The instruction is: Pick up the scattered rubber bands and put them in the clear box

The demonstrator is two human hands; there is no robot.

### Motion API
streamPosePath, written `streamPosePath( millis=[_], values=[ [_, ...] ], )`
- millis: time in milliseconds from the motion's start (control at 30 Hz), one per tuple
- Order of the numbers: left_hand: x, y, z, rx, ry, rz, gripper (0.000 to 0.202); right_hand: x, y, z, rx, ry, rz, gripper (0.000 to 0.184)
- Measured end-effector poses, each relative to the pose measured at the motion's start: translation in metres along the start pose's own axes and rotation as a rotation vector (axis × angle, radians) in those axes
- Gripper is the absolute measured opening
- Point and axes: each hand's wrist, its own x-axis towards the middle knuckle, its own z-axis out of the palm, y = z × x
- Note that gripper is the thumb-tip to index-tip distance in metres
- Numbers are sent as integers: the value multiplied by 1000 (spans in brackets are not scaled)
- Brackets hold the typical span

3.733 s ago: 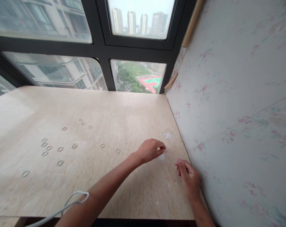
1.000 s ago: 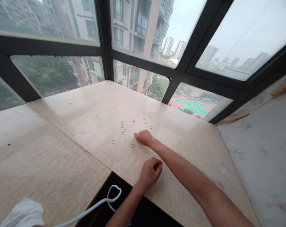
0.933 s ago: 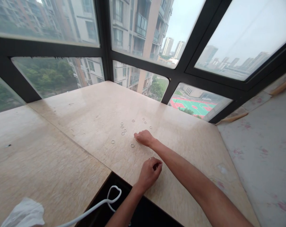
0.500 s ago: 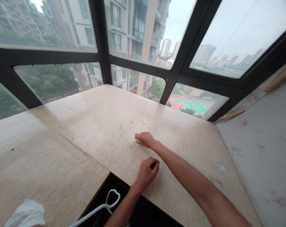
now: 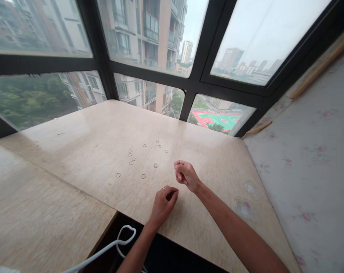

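Observation:
Several thin metal rings lie scattered on the pale marble-look tabletop point(image 5: 83, 159); one ring point(image 5: 143, 176) is nearest the front and another ring point(image 5: 118, 175) lies farthest left. What looks like a pair of overlapping rings point(image 5: 155, 165) sits left of my right hand point(image 5: 186, 175). That hand is closed just above the surface, with a small ring point(image 5: 174, 165) pinched at its fingertips. My left hand point(image 5: 165, 201) rests near the table's front part, thumb and fingertips pressed together in a pinch. Whatever it may hold is too small to make out. A band shows on one of its fingers.
A dark opening point(image 5: 172, 254) cuts into the near edge, with a white cable point(image 5: 100, 258) looping across it. Clear plastic packets point(image 5: 244, 206) lie at the right by the flowered wall point(image 5: 302, 163). Dark-framed windows point(image 5: 151, 83) border the back.
My right hand has moved right and off the tabletop, uncovering the overlapping rings. My left hand keeps its pinch. The whole view has turned slightly to the right.

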Motion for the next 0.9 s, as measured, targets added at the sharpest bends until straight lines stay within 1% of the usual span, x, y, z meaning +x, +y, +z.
streamPosePath(
  millis=[67,133,233,300,433,567,633,667,733,833,900],
  values=[
    [1,1,-1,7,-4,6,17,-18,-5,-13,106,42,-16,19],
    [1,1,-2,9,-4,4,18,-37,-9,-28,148,86,-43,20],
    [2,2,-2,13,-8,-13,20,-68,-11,-54,142,166,-69,23],
    [3,3,-3,19,-9,-27,21,-91,-11,-75,105,244,-81,27],
    [4,3,-4,33,-16,-39,23,-141,-10,-122,-61,469,-77,36],
    [5,-1,-3,80,-3,-10,26,-187,-14,-169,-344,716,-9,44],
    [6,-3,-2,103,-6,-5,26,-202,-15,-187,-485,801,22,42],
    [6,-3,-2,114,-10,-4,26,-207,-15,-194,-563,821,33,39],
    [6,-3,-2,132,-18,-9,26,-212,-12,-202,-739,817,55,32],
    [6,-1,-3,149,-15,-27,27,-210,-4,-206,-987,753,105,27],
    [6,1,-3,160,-18,-40,27,-207,0,-206,-1083,735,134,27]
  ],
)
